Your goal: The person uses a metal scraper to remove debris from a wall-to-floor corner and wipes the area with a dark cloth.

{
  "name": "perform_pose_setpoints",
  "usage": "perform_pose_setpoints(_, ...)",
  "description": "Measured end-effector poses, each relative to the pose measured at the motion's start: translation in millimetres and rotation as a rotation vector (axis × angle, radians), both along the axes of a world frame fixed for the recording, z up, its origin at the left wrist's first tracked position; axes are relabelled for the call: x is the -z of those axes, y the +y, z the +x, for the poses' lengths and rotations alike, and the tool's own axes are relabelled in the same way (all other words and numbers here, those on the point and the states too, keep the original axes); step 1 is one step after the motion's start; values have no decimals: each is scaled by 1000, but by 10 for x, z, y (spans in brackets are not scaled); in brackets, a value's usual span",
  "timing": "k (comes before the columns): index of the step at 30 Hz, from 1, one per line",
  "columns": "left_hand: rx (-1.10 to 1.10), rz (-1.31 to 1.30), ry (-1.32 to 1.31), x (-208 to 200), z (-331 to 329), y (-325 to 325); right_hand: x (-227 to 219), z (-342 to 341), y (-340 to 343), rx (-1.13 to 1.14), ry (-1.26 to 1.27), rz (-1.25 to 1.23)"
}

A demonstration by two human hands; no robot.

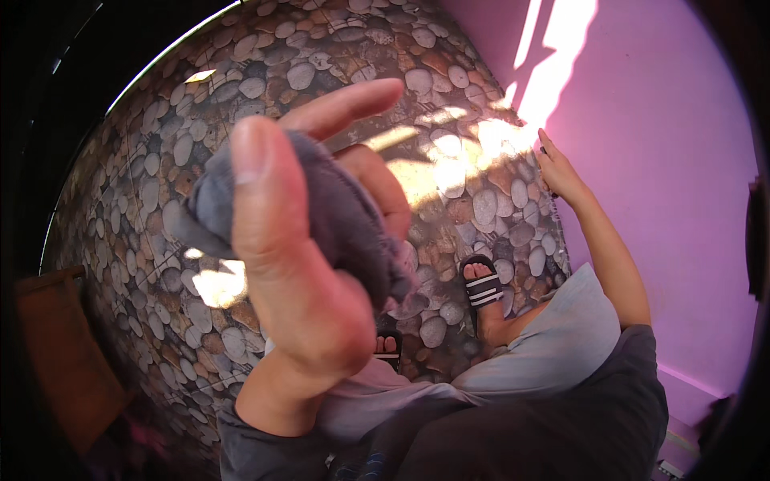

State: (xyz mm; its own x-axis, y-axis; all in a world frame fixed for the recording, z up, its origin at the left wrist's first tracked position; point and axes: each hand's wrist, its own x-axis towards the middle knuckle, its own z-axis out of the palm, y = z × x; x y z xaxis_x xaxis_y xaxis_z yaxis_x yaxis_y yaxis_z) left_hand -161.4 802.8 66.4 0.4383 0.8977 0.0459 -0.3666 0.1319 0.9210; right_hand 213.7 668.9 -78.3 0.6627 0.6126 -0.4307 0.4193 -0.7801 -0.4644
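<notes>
Raised close in front of me, my left hand (277, 232) is wrapped round a bunched grey cloth (341, 212). The thumb lies across its near side and one finger points out to the right, off the cloth. Part of the bundle is hidden behind the thumb and palm. My right hand (559, 170) reaches out at the right, by the pink wall where it meets the floor. Its fingers look stretched out, with a dark band on one of them. I see no object held there, and whether it touches the wall I cannot tell.
The floor (172, 200) has a pebble pattern with bright sunlit patches. On the right stands the pink wall (666, 160). A brown wooden piece of furniture (68, 353) is at the lower left. My feet wear black sandals (483, 287) with white stripes.
</notes>
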Motion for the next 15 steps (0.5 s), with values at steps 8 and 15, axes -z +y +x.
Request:
perform_pose_setpoints(8, -376, 21, 261, 58, -903, -92, 1274, 428, -558, -224, -266, -180)
perform_pose_setpoints(15, -702, 43, 502, 33, -1091, -264, 1301, 750, -601, -196, -247, -332)
